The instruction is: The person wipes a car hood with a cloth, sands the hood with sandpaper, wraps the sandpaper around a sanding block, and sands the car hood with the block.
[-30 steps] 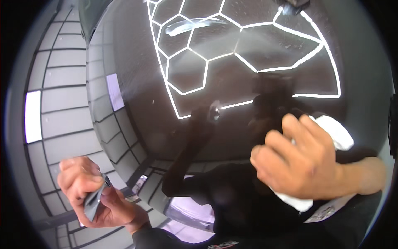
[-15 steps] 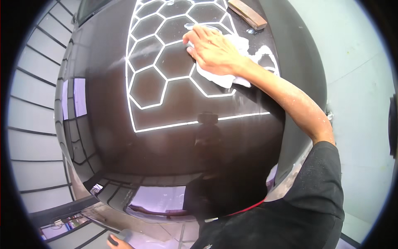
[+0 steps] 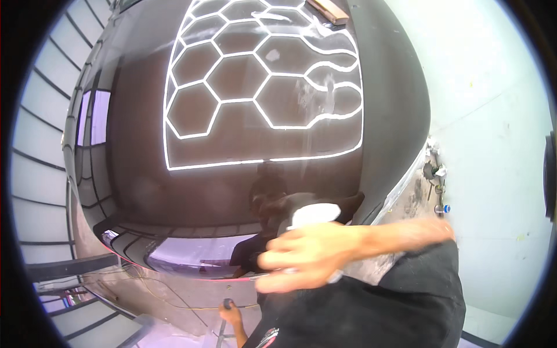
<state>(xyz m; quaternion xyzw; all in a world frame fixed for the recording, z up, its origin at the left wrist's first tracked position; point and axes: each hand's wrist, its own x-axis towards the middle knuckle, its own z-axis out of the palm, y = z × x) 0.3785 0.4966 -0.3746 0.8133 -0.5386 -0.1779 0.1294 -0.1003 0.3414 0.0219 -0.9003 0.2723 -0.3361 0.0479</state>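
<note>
My right hand (image 3: 301, 255), slightly blurred, is in front of my dark shirt near the panel's near edge. Its fingers are closed around a crumpled white cloth (image 3: 316, 214) that pokes out above the knuckles. The glossy dark panel (image 3: 220, 197), which looks like a car hood, carries a honeycomb of thin white lines (image 3: 238, 101) inside a white border. Toward the right, several lines turn wavy, and a whitish smear (image 3: 329, 87) lies among them. Low in the view, my left hand (image 3: 232, 316) grips a small dark round piece (image 3: 227, 303) whose kind I cannot make out.
A wooden block (image 3: 328, 11) lies at the panel's far right. Beyond the right edge is a pale wall (image 3: 481, 145), with a blue-capped item (image 3: 446, 209) and other small objects at its foot. A yellowish cable (image 3: 168, 298) crosses the floor at lower left.
My right hand has lifted the white cloth off the lined area and drawn it back toward my body, uncovering the wavy lines. My left hand has shifted right and up into fuller view.
</note>
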